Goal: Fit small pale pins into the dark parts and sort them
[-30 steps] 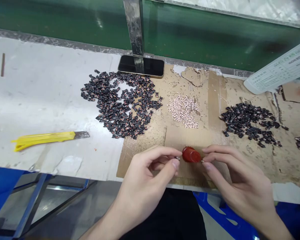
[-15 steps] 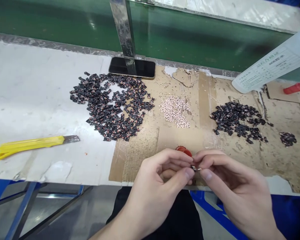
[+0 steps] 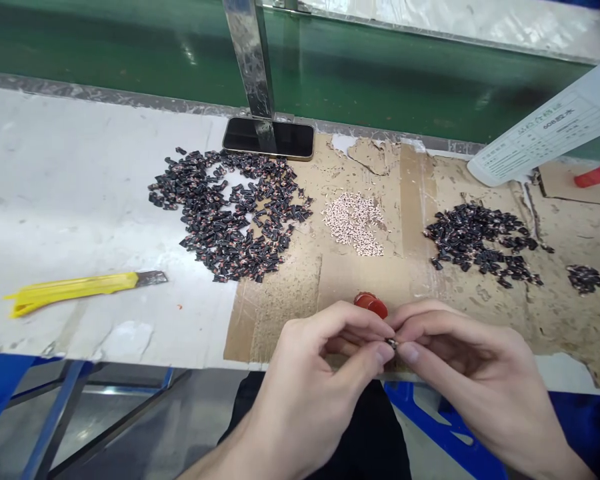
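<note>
My left hand [image 3: 325, 373] pinches a small black part [image 3: 391, 343] between thumb and forefinger, just above the table's front edge. My right hand [image 3: 470, 373] is also closed in a pinch, its fingertips meeting the part from the right; the small pale piece they hold is mostly hidden. Behind the fingertips lies a round red cap-like dish [image 3: 370, 304]. Farther back is a pile of tiny pinkish, copper-toned pieces [image 3: 353, 223]. Black parts with coppery ends form a large pile [image 3: 230, 233] on the left and a smaller pile [image 3: 480, 237] on the right.
A yellow utility knife [image 3: 75, 292] lies at left, blade outward. A phone [image 3: 270, 138] rests by a metal post [image 3: 250, 60]. At right are a tilted white bottle [image 3: 540, 133], a red cap [image 3: 596, 176] and a small black cluster [image 3: 584, 279]. Worn cardboard [image 3: 285, 313] covers the table.
My fingertips have come closer together, and the pale piece in my right fingers now meets the black part. The whole view has shifted slightly.
</note>
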Available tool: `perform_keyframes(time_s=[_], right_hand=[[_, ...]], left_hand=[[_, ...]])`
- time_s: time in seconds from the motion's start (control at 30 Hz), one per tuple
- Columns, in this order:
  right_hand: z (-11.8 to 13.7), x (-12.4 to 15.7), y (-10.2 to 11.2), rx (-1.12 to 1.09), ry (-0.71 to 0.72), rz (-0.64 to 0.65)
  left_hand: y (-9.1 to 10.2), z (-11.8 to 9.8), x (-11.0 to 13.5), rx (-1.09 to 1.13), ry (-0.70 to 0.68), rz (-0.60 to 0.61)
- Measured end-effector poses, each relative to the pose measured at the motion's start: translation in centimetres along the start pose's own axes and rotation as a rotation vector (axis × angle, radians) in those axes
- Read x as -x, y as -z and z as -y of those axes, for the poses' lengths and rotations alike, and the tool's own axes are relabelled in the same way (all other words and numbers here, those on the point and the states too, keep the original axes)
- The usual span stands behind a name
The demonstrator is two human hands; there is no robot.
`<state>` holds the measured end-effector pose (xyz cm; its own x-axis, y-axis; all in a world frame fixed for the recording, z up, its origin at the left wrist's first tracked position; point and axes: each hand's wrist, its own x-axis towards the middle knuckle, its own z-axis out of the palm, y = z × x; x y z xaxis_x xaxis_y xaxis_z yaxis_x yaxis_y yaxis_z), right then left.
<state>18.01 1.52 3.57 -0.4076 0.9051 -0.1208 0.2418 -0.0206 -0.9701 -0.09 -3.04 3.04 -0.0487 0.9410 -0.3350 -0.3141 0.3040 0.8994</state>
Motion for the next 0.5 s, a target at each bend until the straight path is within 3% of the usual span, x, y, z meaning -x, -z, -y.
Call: perform_keyframes(time_s=[0.2,0.4,0.5], right_hand=[[-0.2,0.0,0.0,0.040,0.060,-0.083],[-1.2,0.8,0.8,0.286,0.353,-0.160],[-2.7,1.0,1.0,0.346,0.396,-0.165]], left_hand=[[-0.6,-0.3,-0.1,0.186,0.127,-0.027],[-0.8,-1.0,-0.4,0.289,0.218,0.004],[-0.9,-0.8,-0.7,0.392,0.235,0.012]])
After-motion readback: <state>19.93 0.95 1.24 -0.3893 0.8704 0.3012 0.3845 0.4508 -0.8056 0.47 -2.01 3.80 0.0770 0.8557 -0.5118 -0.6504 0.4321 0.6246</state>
